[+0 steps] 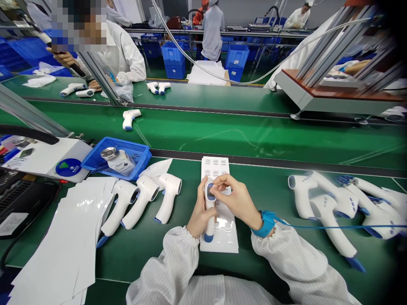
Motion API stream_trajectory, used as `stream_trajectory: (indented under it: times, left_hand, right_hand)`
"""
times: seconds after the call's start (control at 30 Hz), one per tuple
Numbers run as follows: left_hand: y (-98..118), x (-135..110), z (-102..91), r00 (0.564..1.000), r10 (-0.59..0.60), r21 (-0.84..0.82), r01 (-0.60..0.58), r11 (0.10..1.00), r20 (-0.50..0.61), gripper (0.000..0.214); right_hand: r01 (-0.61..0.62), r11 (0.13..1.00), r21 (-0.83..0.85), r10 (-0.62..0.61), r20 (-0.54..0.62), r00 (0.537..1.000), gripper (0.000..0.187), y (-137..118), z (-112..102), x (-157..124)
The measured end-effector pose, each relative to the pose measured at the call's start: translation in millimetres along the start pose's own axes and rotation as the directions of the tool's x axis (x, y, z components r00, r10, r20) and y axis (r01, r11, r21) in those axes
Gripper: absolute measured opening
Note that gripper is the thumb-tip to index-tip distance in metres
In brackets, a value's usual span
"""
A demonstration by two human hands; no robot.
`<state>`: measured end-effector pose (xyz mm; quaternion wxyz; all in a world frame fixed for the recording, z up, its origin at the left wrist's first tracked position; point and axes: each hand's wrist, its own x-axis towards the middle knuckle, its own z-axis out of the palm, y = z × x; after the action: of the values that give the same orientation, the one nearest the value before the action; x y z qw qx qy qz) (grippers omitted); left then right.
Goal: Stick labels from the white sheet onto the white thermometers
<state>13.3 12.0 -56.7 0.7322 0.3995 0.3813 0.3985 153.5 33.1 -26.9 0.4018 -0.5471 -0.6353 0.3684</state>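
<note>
A white and blue handheld infrared thermometer [210,224] is gripped in my left hand [199,212], its dark screen facing up and its blue end toward me. My right hand [238,199] pinches at the screen with thumb and forefinger; whatever lies between the fingertips is too small to make out. Under both hands is a white label sheet [227,237] with small printed marks along its far part. A blue wrist strap [266,223] with a cord circles my right wrist.
Several white thermometers [170,197] lie to the left, and more thermometers [330,212] are heaped at right. A blue tray [143,163] holds a metal-capped bottle. Paper sheets [70,237] cover the left side. One thermometer [129,118] rests on the green belt [222,131]; a co-worker [124,55] sits beyond.
</note>
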Motion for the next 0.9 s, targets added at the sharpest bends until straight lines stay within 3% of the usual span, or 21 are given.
stream_trajectory:
  times: [0.13,0.27,0.43,0.63,0.83,0.9]
  left_hand:
    - [5,-2,1.9,0.997,-0.076,-0.044,0.076,0.996,-0.001,0.085]
    - [2,-2,4.2,0.992,-0.102,-0.035,0.099,0.994,-0.078,0.069]
    - [-3,0,4.1,0.991,-0.083,0.001,0.084,0.996,-0.107,0.068]
    - [-3,-1,2.0,0.991,-0.093,-0.014,0.092,0.996,-0.092,0.066]
    - [0,-1,3.3,0.987,-0.109,-0.016,0.108,0.994,-0.115,0.072]
    - [2,-1,3.0,0.990,-0.106,-0.040,0.103,0.994,-0.093,0.083]
  right_hand:
    - [0.003,1.000,-0.006,-0.003,-0.007,1.000,0.011,0,0,-1]
    - [0.024,1.000,-0.014,-0.024,-0.008,1.000,0.012,0,1,-2]
    - [0.096,0.995,-0.025,-0.096,0.016,0.995,0.019,2,1,1]
    - [0.100,0.993,0.056,-0.096,-0.068,0.993,0.012,13,5,14]
    - [-0.031,0.989,0.141,0.025,0.045,0.999,0.008,18,13,16]
    - [-0.055,0.992,0.112,0.041,0.121,0.992,0.023,18,12,11]
